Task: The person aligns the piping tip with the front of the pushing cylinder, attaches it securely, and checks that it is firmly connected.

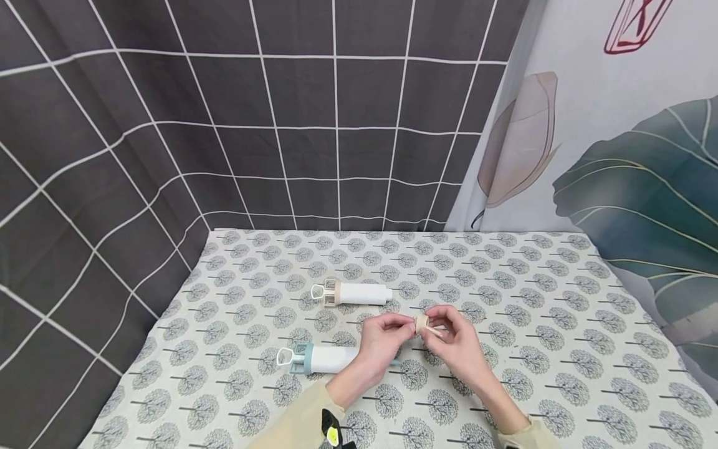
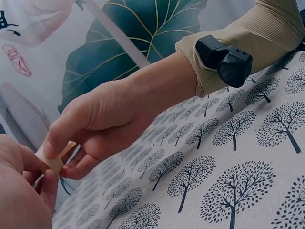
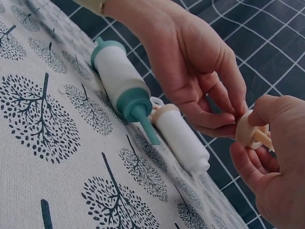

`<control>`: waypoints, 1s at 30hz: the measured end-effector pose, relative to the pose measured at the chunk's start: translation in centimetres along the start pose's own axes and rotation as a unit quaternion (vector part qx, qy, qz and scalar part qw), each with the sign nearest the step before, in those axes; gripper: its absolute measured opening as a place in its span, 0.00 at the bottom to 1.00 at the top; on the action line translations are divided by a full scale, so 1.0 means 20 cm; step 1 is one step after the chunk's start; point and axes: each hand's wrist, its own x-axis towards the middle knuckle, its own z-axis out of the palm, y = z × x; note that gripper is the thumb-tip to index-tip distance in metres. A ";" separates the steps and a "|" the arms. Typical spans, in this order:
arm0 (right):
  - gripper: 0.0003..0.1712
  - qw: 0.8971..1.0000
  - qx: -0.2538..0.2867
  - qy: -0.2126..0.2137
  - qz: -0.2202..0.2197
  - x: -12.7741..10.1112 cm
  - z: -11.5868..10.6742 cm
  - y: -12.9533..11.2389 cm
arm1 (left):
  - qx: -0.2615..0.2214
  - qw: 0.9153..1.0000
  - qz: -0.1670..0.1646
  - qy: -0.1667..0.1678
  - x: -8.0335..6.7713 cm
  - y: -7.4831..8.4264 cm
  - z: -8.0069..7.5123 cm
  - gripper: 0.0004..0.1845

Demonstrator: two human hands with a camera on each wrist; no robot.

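Note:
A small beige nozzle cap [image 1: 422, 323], round with a thin spout, is held up over the table between both hands. The right hand [image 1: 457, 343] pinches it between thumb and fingers, the spout pointing toward that palm in the right wrist view. Thumb and fingertips of the left hand [image 1: 384, 340] pinch the cap's opposite rim. Below the left forearm lies a white tube with teal ends [image 3: 121, 71], its teal spout [image 3: 147, 126] fitted; the forearm partly hides it in the head view. Farther back lies a white tube with a beige handle end [image 1: 361, 294], its other tip bare.
A tree-print cloth [image 1: 538, 374] covers the table. Behind and to the left hangs a dark grid-patterned curtain [image 1: 364, 149]. A pale curtain with large leaves [image 1: 645, 187] hangs at the right.

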 end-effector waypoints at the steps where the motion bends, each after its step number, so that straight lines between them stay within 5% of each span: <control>1: 0.20 1.000 0.002 -0.001 -0.001 0.00 0.00 0.00 | 0.001 1.000 0.001 0.000 0.00 0.00 0.00 0.07; 30: 0.20 1.000 0.019 -0.007 0.003 0.00 -0.01 -0.01 | 0.023 0.999 -0.009 -0.035 -0.02 0.01 0.00 0.06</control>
